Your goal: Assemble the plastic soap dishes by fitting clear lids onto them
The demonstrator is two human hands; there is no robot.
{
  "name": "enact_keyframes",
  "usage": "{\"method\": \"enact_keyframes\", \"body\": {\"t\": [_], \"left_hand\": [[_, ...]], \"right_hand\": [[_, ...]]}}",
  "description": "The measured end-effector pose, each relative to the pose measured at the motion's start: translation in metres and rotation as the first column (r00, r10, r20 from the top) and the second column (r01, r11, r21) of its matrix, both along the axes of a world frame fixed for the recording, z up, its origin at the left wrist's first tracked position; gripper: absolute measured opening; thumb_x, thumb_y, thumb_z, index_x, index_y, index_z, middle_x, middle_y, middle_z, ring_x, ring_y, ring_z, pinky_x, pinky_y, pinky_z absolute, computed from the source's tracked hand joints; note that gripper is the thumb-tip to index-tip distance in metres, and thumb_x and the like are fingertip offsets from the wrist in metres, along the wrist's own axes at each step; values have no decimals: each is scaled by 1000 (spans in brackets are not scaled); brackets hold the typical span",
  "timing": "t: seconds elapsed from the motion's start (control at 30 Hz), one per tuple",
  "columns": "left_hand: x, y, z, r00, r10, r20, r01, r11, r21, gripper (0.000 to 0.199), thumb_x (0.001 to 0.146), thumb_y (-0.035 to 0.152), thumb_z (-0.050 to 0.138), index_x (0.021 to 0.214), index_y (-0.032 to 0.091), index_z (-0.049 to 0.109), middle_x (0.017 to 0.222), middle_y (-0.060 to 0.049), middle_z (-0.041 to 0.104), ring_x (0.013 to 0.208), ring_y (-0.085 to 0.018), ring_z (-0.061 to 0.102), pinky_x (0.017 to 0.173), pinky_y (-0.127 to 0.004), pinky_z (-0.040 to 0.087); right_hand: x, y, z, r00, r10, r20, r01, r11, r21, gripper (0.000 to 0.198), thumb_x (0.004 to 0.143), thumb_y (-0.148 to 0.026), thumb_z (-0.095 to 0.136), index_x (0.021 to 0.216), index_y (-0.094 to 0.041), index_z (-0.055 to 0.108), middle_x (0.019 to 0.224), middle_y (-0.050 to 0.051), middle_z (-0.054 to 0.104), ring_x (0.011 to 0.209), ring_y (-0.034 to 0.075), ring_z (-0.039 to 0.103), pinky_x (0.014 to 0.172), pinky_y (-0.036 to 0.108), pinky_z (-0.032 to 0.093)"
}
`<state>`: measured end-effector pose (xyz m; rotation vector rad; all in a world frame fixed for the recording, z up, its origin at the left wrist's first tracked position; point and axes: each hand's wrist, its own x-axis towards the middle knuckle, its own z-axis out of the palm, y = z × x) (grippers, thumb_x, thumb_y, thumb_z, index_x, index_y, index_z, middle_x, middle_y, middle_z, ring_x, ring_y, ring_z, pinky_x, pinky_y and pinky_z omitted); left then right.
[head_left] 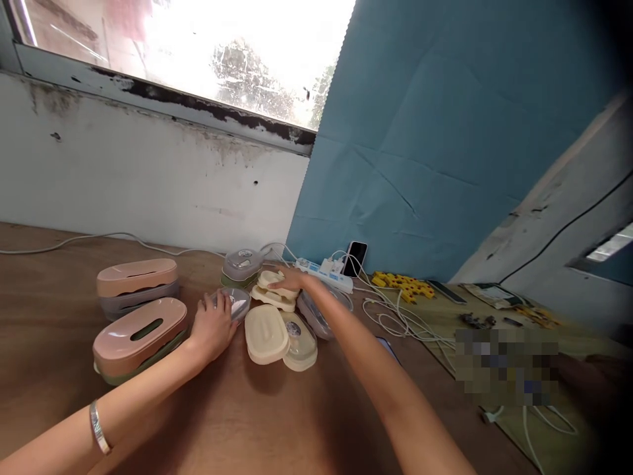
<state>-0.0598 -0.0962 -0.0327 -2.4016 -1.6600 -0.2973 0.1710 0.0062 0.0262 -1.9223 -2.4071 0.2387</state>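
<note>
The left hand (213,324) lies open on a clear lid (236,302) on the surface (237,422), while the right hand (287,282), farther off, grips a cream lid (273,288) atop a stack.

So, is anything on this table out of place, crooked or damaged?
Nothing is spilled or broken. The cream lids under the right hand are stacked unevenly, one cream lid overlaps a clear lid, and white cables lie tangled by the power strip.
</note>
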Motion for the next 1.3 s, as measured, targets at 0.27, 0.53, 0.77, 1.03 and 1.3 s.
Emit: {"method": "enact_keyframes", "body": {"t": [0.27,0.53,0.77,1.03,1.3], "left_hand": [[6,10,0,996,-71,49,73,996,-44,55,88,28,49,135,1,46,142,-28,43,130,-46,39,102,-57,33],[23,19,-2,994,-74,77,77,996,-39,58,89,29,47,138,-2,42,144,-26,39,133,-46,34,105,-54,31],[38,33,-22,989,-37,144,33,999,36,59,90,26,46,136,-10,37,146,-34,29,136,-47,26,107,-57,27],[54,54,-34,973,-56,224,26,990,135,64,89,30,51,142,-1,32,150,-30,26,141,-42,19,109,-58,24],[12,6,19,973,-159,166,128,975,181,67,86,34,50,144,4,32,154,-19,24,144,-36,12,115,-51,10]], "right_hand": [[8,18,-9,998,-26,50,29,996,-79,27,94,-32,55,117,-18,57,121,8,58,102,20,61,87,40,53],[3,15,-8,995,-22,102,28,998,-60,27,93,-32,56,116,-18,58,120,7,59,101,21,61,85,40,53],[-15,-3,-5,982,21,186,-36,996,77,28,93,-32,56,117,-17,57,122,8,58,103,21,60,88,41,52],[-33,-27,-14,966,-2,259,-53,977,205,31,92,-32,58,119,-16,56,123,9,57,107,23,59,90,44,51],[-39,-46,18,999,-34,34,15,901,434,28,96,-19,42,104,-12,68,118,14,60,105,25,59,93,40,45]]}}
